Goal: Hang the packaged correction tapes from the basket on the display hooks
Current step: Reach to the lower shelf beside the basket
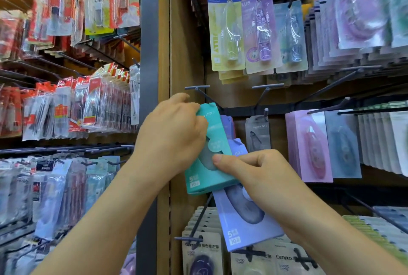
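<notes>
My left hand (174,133) grips the top of a teal packaged correction tape (207,177), holding it up against the wooden display wall just below a dark hook with a T-shaped tip (197,88). My right hand (254,171) pinches a lavender-blue packaged correction tape (245,226) that lies tilted behind and below the teal one, its thumb pressing on the teal pack. More lavender packs (227,124) hang behind the teal one. No basket is in view.
An empty hook (268,87) sticks out to the right. A grey pack (257,134) and pink packs (309,146) hang on the same row. PLUS tapes (227,33) hang above, Campus packs (203,252) below. A grey post (149,53) separates the left shelving.
</notes>
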{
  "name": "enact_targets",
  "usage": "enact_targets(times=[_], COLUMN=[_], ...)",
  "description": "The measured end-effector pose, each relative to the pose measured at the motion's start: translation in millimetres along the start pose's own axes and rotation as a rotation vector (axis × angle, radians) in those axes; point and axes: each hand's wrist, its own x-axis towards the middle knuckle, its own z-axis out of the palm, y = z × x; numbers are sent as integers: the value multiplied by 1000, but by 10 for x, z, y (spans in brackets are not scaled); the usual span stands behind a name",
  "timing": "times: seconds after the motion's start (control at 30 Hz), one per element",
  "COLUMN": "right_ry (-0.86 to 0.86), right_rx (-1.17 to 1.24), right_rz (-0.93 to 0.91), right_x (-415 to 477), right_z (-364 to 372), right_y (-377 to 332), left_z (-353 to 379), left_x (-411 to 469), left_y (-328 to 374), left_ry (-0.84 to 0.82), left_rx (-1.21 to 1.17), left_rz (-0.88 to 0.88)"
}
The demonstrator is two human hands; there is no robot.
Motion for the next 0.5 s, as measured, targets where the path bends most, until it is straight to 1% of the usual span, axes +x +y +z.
enact_targets(times=[0.07,0.13,0.2,0.27,0.37,0.5], right_ry=[49,56,38,33,-13,-79], right_rx=[-1,21,33,73,147,137], right_rz=[-11,-10,-8,23,50,91], right_x=[-16,-15,-10,-18,-8,19], right_z=[-9,6,22,24,2,-1], right_y=[-7,20,82,100,102,129], left_z=[-4,20,42,53,62,80], left_x=[79,177,277,366,470,526], left_y=[-9,-44,-63,-56,-15,17], left_ry=[23,8,-71,-145,-217,-241], left_rx=[-102,-234,-445,-598,-665,-721], left_rz=[-23,-63,-156,-248,-315,-388])
